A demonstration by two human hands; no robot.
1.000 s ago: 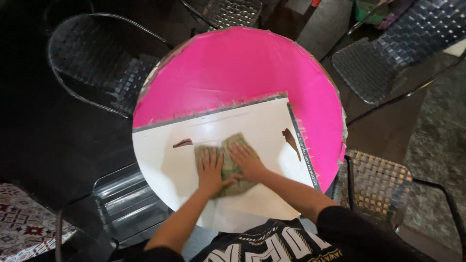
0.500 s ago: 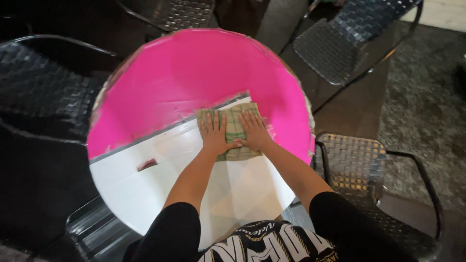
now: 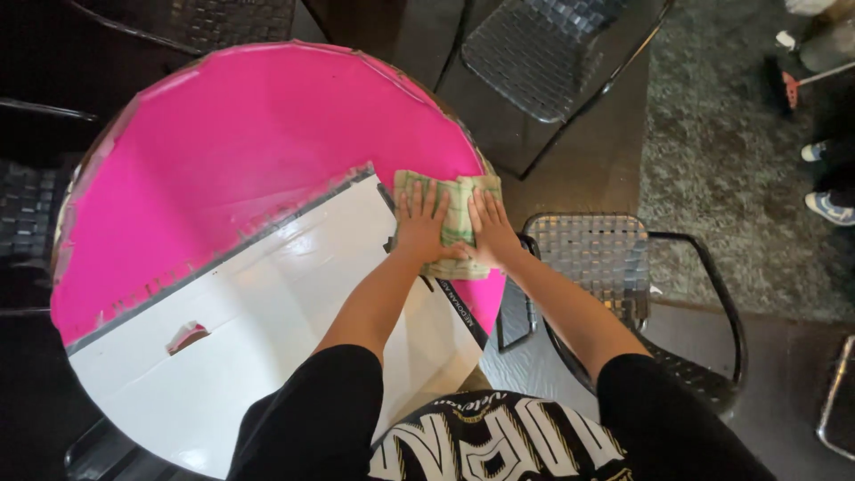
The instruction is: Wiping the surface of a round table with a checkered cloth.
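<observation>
At the right-hand edge of the round desk (image 3: 134, 214), both hands lie flat on a folded cloth (image 3: 456, 209) — pale green with a faint check. The left hand (image 3: 419, 221) covers its left half, fingers spread and pointing away from the body; the right hand (image 3: 488, 227) covers the right half, fingers a little closer together. The two hands sit side by side, nearly touching at the thumbs, pressing down with open palms rather than gripping; nothing is pinched or lifted.

The cloth lies straight ahead of the person, directly under the palms, so neither hand has any reaching to do — they share it about equally. Its longer side seems to run away from the body, along the line of the forearms, with a strip showing past the fingertips and another near the wrists. It straddles the place where the bright pink sheet (image 3: 258, 151) meets the glossy white panel (image 3: 267, 330), and its right side comes close to the desk's rim.

Beyond that rim stands a woven metal chair (image 3: 597, 258), just beside the right forearm. A small tear or mark (image 3: 187, 337) shows in the white panel, well apart from the cloth, off to the person's left. Someone else's shoes (image 3: 824, 200) show at the far right, on the carpet.
</observation>
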